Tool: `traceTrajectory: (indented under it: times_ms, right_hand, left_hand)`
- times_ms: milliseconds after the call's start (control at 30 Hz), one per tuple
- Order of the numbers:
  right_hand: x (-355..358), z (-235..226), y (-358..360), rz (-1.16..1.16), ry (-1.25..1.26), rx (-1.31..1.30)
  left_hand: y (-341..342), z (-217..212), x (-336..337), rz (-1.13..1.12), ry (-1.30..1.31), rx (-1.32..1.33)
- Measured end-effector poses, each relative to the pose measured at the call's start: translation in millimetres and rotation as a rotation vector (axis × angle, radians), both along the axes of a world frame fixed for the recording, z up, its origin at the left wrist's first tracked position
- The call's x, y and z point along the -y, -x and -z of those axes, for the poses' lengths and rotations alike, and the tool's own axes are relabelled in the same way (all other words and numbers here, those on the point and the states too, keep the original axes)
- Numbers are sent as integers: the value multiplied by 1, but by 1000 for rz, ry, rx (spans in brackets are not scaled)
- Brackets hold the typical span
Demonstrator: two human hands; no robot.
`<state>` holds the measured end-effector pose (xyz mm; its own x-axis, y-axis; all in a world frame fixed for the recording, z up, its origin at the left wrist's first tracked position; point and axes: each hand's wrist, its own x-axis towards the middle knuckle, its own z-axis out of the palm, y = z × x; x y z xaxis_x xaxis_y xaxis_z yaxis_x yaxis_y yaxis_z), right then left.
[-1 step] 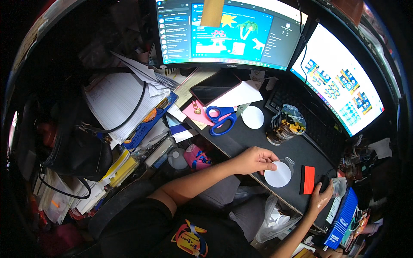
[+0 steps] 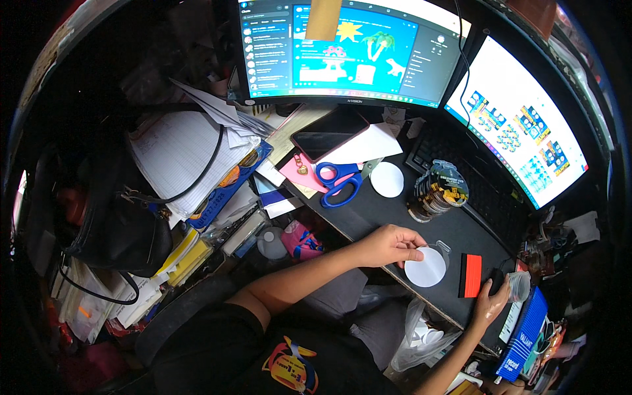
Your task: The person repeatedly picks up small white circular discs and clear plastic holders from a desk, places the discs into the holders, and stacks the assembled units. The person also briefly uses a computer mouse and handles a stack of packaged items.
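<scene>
Left hand (image 2: 395, 246) pinches white disc (image 2: 426, 270) by upper-left edge; right hand (image 2: 491, 304) curls round mouse (image 2: 496, 279).

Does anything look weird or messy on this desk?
Yes. A tan strip blocks part of the left monitor, hiding some picture. Left of the smartphone, loose papers fan out crookedly, looking messy.

A flat, plain white disc (image 2: 424, 268) faces upward, left of a black mouse (image 2: 496, 282).
</scene>
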<state>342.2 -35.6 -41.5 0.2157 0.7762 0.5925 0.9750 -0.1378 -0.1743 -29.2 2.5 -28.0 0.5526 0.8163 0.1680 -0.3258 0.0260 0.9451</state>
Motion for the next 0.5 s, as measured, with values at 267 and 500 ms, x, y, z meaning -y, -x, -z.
traceTrajectory:
  times_ms: [267,500]
  right_hand:
    - [0,-2,3,8,9,0]
    - [0,-3,4,-3,10,-14]
  left_hand:
    - [0,0,-1,24,8,-37]
    - [2,-1,0,23,-7,-45]
